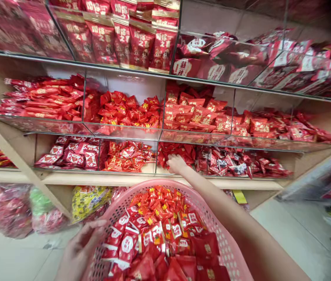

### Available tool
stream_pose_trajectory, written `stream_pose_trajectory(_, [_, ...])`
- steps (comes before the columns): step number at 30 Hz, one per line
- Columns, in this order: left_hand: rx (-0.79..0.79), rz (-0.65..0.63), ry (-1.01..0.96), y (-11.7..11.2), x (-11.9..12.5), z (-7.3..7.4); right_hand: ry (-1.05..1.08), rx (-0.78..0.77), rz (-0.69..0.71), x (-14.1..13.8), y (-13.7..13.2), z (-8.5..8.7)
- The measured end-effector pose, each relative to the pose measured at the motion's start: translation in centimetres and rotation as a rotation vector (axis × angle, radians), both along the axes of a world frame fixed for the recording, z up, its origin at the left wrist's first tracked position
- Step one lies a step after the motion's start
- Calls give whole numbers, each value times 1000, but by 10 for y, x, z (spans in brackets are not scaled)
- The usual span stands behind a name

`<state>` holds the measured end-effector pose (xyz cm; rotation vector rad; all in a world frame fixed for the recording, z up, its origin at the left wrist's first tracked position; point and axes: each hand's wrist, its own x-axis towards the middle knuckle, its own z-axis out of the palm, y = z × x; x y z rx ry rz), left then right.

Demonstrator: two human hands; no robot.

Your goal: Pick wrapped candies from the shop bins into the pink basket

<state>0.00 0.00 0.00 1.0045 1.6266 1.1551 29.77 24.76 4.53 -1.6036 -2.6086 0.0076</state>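
A pink perforated plastic basket (228, 234) takes up the bottom middle of the view, filled with small red sweet packets (159, 205), some with white labels and some with gold print. My left hand (80, 246) grips the basket's rim on the left, blurred, with its thumb along the edge. Past the basket, my right hand (176, 163) is in a bottom-shelf compartment, at the front of a pile of dark red packets (187, 152). Its fingers look curled together, and whatever they hold is hidden.
Clear partitions and a front strip (124, 132) divide the wooden shelves into bins of red packets. Larger red bags (142, 41) stand on the top shelf. A wooden ledge (95, 178) runs along the bottom. Below it, a yellow bag (89, 201) and other plastic bags (4, 210) lie by the tiled floor.
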Motion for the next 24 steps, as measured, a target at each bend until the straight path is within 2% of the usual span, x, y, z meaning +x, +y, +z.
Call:
stream_pose_trajectory(6, [-6, 30, -33, 1, 1, -2, 131, -137, 19, 14, 6, -2])
stream_pose_trajectory(12, [-14, 16, -19, -1, -1, -5, 498, -300, 12, 18, 9, -1])
stream_pose_trajectory(19, [-11, 4, 12, 1, -1, -5, 1014, -429, -119, 24, 6, 9])
stream_pose_trajectory(24, [-39, -6, 22, 0, 0, -4, 1365, -459, -274, 24, -5, 18])
